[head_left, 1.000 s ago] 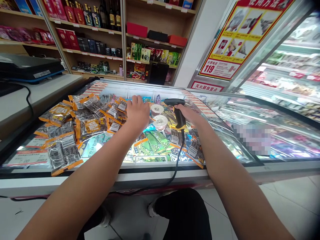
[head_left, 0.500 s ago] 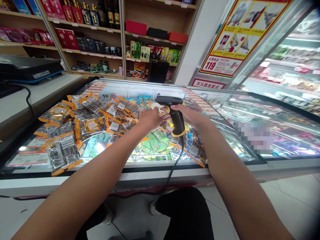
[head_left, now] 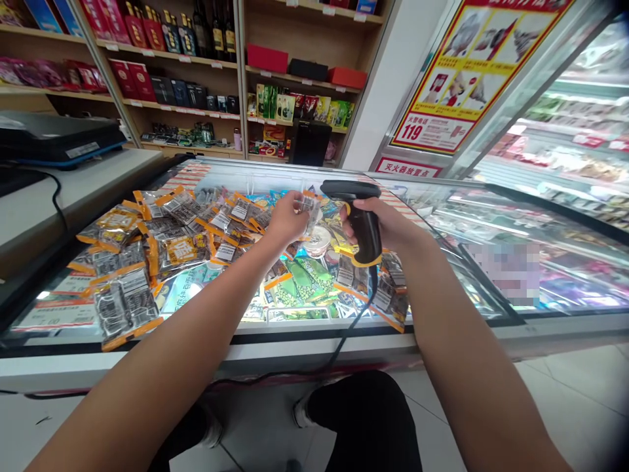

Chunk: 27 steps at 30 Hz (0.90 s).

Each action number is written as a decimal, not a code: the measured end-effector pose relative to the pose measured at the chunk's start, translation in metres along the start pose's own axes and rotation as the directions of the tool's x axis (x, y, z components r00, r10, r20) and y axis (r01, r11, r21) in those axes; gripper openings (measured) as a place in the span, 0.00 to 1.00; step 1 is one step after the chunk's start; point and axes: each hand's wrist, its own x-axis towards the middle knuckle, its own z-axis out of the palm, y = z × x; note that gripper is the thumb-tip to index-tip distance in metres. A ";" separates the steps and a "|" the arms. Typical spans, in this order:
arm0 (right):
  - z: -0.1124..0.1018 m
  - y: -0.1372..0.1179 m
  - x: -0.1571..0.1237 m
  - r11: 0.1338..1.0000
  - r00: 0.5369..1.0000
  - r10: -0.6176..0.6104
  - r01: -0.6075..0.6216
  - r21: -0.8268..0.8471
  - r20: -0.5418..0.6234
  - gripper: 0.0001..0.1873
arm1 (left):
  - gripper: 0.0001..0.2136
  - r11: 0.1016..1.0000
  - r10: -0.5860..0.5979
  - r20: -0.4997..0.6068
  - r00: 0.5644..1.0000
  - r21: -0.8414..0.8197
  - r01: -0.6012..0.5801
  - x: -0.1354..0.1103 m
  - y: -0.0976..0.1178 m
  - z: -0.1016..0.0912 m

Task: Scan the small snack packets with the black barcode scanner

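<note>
A black and yellow barcode scanner (head_left: pixel 366 226) is upright in my right hand (head_left: pixel 390 223), its fingers wrapped round the handle and its head pointing left. My left hand (head_left: pixel 289 216) is closed on the edge of a small clear snack packet (head_left: pixel 310 208), raised just left of the scanner's head. Several orange-edged snack packets (head_left: pixel 184 249) lie heaped on the glass to the left of my left hand. A few more such packets (head_left: pixel 388 298) rest below the scanner. Between the hands, a round white-lidded tub (head_left: pixel 318 241) shows, partly covered.
The glass-topped freezer (head_left: pixel 246 331) spans the front, with green packages (head_left: pixel 307 278) showing under its glass. From the scanner a black cable (head_left: pixel 339 347) hangs over the front edge. A weighing scale (head_left: pixel 59 137) stands on the left counter. Stocked shelves (head_left: pixel 196 105) line the back.
My left hand has lifted a packet and tilted it up beside the scanner. My right hand has shifted the scanner slightly right and away from the left hand.
</note>
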 end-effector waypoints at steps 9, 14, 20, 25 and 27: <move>0.010 -0.005 -0.009 0.989 0.996 -0.038 0.048 -0.138 0.075 0.18 | 0.08 0.995 -0.075 -0.072 0.995 -0.077 0.070 0.000 0.006 -0.009; 0.011 -0.006 -0.011 0.987 0.997 -0.052 0.059 -0.151 0.053 0.19 | 0.07 0.995 -0.061 -0.043 0.997 -0.085 0.057 0.002 0.001 -0.007; 0.002 -0.008 -0.006 0.994 0.987 -0.086 0.077 -0.073 -0.137 0.17 | 0.12 0.983 -0.020 -0.028 0.999 0.182 0.025 0.002 0.010 -0.022; -0.027 0.002 0.006 0.937 0.794 -0.170 -0.054 -0.346 -0.583 0.15 | 0.15 0.634 0.061 0.016 0.998 0.771 -0.051 -0.010 0.019 -0.047; -0.042 0.012 0.012 0.881 0.791 -0.133 -0.183 -0.437 -0.598 0.14 | 0.12 0.505 0.153 0.019 0.988 0.858 -0.094 -0.016 0.020 -0.049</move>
